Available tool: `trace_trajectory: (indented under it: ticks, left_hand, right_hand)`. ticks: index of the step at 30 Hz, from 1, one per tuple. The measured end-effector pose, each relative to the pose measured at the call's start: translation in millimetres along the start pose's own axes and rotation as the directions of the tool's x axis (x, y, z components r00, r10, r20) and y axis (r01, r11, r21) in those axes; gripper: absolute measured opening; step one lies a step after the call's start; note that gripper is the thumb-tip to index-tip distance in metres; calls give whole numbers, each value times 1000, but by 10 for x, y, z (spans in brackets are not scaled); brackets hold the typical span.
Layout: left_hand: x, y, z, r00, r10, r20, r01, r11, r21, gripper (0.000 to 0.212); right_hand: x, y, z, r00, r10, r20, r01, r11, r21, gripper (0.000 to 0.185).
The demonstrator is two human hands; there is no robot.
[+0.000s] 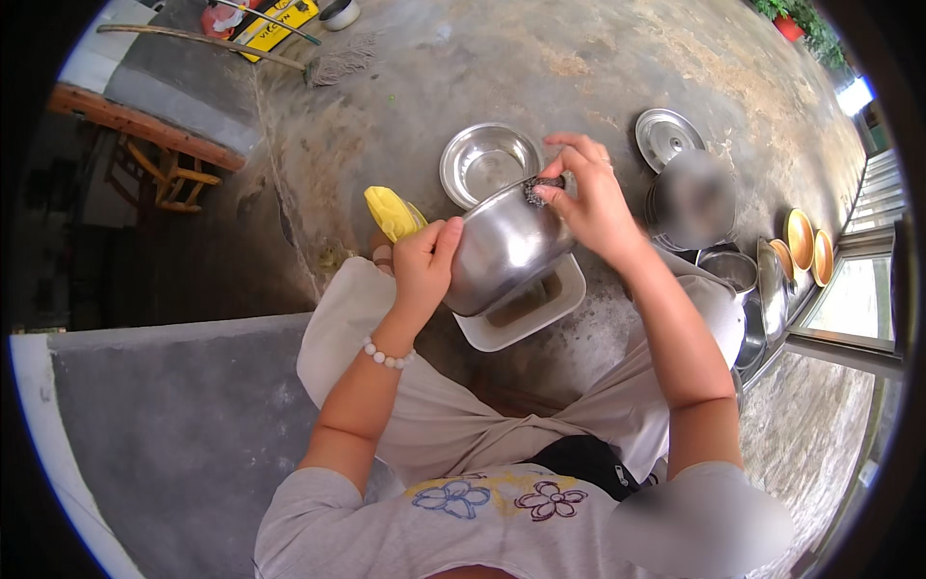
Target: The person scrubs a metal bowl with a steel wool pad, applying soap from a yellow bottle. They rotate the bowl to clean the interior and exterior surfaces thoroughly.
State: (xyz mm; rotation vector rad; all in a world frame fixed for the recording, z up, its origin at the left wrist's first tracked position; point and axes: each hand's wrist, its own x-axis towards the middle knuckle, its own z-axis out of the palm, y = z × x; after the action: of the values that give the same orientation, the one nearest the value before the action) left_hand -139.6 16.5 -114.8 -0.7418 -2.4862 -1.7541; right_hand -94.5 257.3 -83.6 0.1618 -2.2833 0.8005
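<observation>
A deep stainless steel pot or bowl (pixel 506 250) is tilted on its side above a white plastic basin (pixel 521 326). My left hand (pixel 427 264) grips its left side, thumb up along the wall. With thumb and fingertips, my right hand (pixel 582 195) pinches a dark metal scouring pad (pixel 537 191) against the far rim. The inside of the pot faces away from me. Behind it, a wide-rimmed steel basin (pixel 490 163) rests on the concrete floor. A yellow cloth or bag-like item (pixel 393 213) shows just beyond my left hand.
On the right are a steel lid (pixel 669 140), a blurred stack, a steel pot (pixel 729 271) and orange-yellow bowls (pixel 799 239) by a window frame. A string mop (pixel 340 65), a small pot (pixel 339 14) and a yellow box (pixel 278 25) are at the upper left. A wooden stool (pixel 181 177) stands left.
</observation>
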Motion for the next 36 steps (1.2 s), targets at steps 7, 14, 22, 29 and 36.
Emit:
trace_trajectory:
  ticks: [7,14,22,29,36]
  left_hand:
    - [30,60,-108,929,-115,353,137,990,-37,29]
    - [-32,-284,26,844,-87,529,174,978,-116,23]
    - [-105,-527,221,949,-204,239,229,970,-83,30]
    - [-229,-597,269,967,-201,154,221,967,-128,39]
    - [-267,-345,205,979,-167,118,183,973,-139,39]
  right_hand:
    - [-108,38,3,810,287,512,-489,812,319,20]
    - [-286,-17,326,895,28,445,-207,910,358,23]
    - [-472,193,626,855,497,147,-513,852,102,18]
    - [-539,-119,651,956,244,162,-279,928,246,17]
    - [-393,-390,503,962,245,118,-262,952,159,12]
